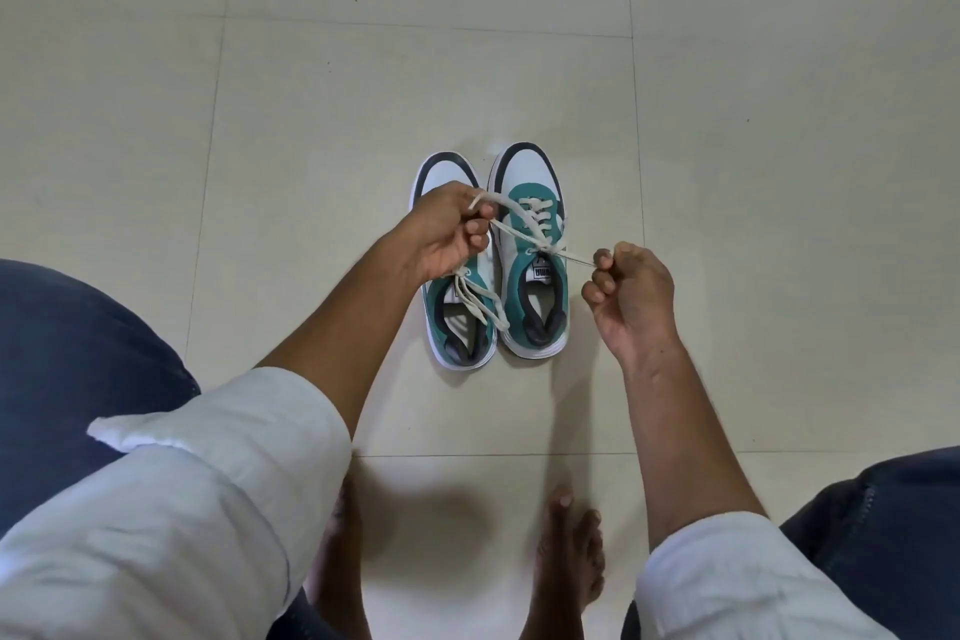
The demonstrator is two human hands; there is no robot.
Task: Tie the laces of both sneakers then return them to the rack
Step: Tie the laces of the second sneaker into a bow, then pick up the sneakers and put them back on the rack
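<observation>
Two green, white and dark grey sneakers stand side by side on the tiled floor, toes pointing away from me. My left hand (pixel 451 233) hovers over the left sneaker (pixel 457 307) and pinches one end of the right sneaker's lace (pixel 511 213). My right hand (pixel 626 291), just right of the right sneaker (pixel 530 244), pinches the lace's other end, and the two ends are pulled taut and cross over the tongue. The left sneaker's laces (pixel 480 301) lie loose across its opening.
Pale floor tiles (pixel 363 94) surround the shoes. My bare feet (pixel 569 551) rest on the floor close below the sneakers, with my knees in dark trousers (pixel 78 353) at both lower sides. No rack is in view.
</observation>
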